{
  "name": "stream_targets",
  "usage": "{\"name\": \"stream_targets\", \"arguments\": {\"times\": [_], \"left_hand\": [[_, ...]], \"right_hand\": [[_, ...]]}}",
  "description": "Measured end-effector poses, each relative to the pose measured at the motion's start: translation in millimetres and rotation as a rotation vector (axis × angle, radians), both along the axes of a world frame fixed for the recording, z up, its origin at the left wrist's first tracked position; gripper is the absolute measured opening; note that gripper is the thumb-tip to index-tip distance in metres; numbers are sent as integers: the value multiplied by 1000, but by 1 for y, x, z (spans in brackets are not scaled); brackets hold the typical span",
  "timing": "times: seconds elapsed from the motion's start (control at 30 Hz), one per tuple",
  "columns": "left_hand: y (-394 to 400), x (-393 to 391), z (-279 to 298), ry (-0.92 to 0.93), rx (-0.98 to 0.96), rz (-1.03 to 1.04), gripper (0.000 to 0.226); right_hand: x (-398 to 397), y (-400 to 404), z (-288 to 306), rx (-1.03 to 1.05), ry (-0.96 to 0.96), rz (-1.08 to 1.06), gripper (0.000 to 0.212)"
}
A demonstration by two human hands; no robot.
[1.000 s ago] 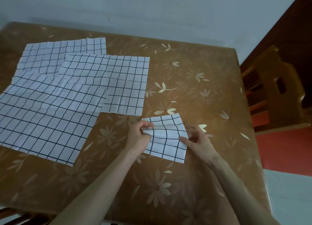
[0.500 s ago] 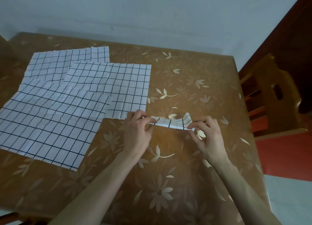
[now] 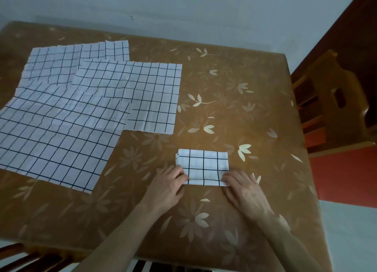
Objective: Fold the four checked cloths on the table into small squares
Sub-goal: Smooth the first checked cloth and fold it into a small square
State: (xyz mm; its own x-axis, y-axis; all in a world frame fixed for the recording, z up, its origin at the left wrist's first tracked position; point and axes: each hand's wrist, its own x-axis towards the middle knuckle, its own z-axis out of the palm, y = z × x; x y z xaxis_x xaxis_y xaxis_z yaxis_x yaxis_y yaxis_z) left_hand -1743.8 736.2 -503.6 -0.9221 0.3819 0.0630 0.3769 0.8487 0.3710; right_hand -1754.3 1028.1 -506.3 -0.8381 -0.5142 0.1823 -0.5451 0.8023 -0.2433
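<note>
A small folded checked cloth [image 3: 203,165] lies flat on the brown floral table [image 3: 234,100], right of centre and close to me. My left hand [image 3: 169,187] pinches its near left corner with curled fingers. My right hand [image 3: 242,188] holds its near right corner, fingers lying over the edge. Three more checked cloths lie spread open and overlapping on the left: a large one nearest me [image 3: 55,133], one in the middle [image 3: 146,96], and one at the far left [image 3: 67,63].
A wooden chair [image 3: 334,100] stands just past the table's right edge, over a red floor. Another chair's slats [image 3: 20,255] show at the near left corner. A pale wall runs behind the far edge of the table.
Both hands lifted the small cloth off the table, folded it over and laid it down flat, closer to me. It is narrower than a second ago. The three open cloths have not moved.
</note>
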Motion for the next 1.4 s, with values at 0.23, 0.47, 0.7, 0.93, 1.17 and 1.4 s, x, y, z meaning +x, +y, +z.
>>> {"name": "stream_targets", "arguments": {"times": [0.23,0.47,0.7,0.93,1.17,1.4], "left_hand": [[9,1,-3,72,24,140,14],[54,-13,-29,14,-78,258,50],[51,-7,-48,-41,-193,231,61],[50,-8,-44,-83,-229,247,62],[51,-10,-44,-94,-277,225,62],[80,-13,-36,-100,-248,158,61]], "right_hand": [[6,-9,-3,-63,-53,-96,29],[-17,-65,-21,-21,-112,-133,52],[-21,-71,-40,150,-210,-111,65],[-25,-58,-36,149,-250,-192,77],[-27,-48,-36,150,-232,-251,79],[-20,-15,-30,227,-217,-259,78]]}}
